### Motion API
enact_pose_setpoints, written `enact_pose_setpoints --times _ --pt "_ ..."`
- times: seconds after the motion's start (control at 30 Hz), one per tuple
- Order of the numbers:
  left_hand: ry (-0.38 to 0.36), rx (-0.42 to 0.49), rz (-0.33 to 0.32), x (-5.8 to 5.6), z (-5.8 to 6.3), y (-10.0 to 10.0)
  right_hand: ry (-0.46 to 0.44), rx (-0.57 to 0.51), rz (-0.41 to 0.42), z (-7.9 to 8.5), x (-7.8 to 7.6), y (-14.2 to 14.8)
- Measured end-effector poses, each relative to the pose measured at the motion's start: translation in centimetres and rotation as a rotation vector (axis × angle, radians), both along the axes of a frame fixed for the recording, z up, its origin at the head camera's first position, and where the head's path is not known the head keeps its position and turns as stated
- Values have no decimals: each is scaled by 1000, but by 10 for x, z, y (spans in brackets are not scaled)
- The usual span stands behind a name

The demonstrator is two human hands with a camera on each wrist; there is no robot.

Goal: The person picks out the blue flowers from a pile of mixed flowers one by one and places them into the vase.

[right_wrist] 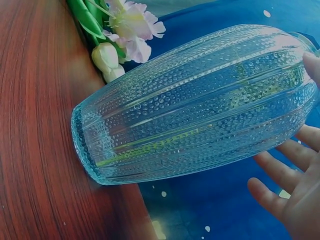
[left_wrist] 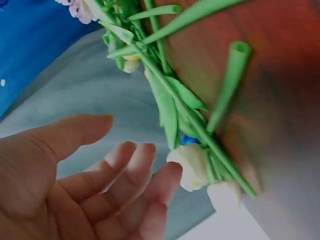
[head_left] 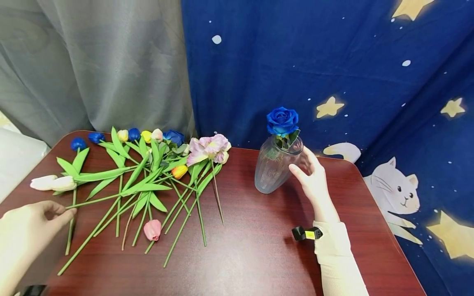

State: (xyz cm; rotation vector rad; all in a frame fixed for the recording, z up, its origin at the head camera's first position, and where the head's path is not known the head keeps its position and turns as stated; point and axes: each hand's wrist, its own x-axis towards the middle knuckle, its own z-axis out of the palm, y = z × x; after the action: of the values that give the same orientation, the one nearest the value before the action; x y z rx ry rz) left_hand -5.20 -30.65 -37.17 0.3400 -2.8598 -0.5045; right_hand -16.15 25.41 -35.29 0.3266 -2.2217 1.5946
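Note:
My left hand [head_left: 37, 226] is at the left edge of a spread of artificial flowers, thumb and fingers apart in the left wrist view. Its fingertips overlap a green stem end and lie near two white tulips [head_left: 53, 183]. In the left wrist view a white tulip [left_wrist: 192, 167] appears just beyond the fingers [left_wrist: 140, 155]. My right hand [head_left: 312, 181] grips a clear ribbed glass vase [head_left: 272, 174] near its rim, thumb in front and fingers round the far side. One blue rose [head_left: 282, 121] stands in the vase; its stem shows through the glass.
Tulips in several colours lie across the left of the dark red wooden table [head_left: 237, 246], including a pink tulip [head_left: 152, 230] toward the front. A lilac flower [head_left: 209, 149] is nearest the vase. Grey and blue starry curtains [head_left: 237, 74] hang behind the table's back edge.

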Motion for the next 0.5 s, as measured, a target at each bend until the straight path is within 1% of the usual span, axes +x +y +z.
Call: enact_pose_setpoints --times 0.1,0.2,0.33,0.43,0.5 --pt "-92 27 44 3 -3 -4 0 -4 5 1 0 -1" --pt "-180 15 40 5 -9 -12 -1 -1 9 1 0 -1" --pt "-208 -42 -18 2 -20 -27 -9 6 7 2 0 -2" --pt "-246 -56 -18 -1 -27 -34 -17 8 5 2 -1 -1" --pt "-288 -45 -6 -2 -28 -35 -23 8 4 3 -1 0"
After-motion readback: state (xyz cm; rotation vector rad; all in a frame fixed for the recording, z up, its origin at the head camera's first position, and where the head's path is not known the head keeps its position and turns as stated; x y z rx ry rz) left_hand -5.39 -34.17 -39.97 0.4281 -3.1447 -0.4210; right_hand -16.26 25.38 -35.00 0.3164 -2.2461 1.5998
